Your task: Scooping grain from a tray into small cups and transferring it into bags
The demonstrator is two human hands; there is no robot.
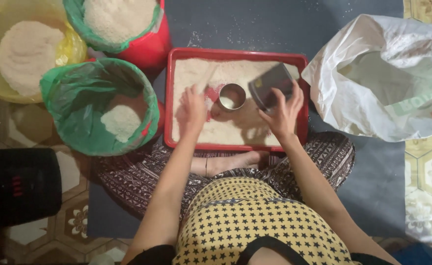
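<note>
Right hand (283, 114) tilts dark container (271, 85) over metal ring (232, 96).

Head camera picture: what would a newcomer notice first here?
The red tray of pale grain at the centre, with a metal ring standing in it. The left hand presses into the grain beside the ring, and the right hand holds a dark scoop above it. At the left stand green-lined buckets holding the same grain.

A ring mold (232, 96) sits in the tray (235, 55), 3 lined buckets (98, 105) to its left, a bag (383, 73) to its right.
</note>
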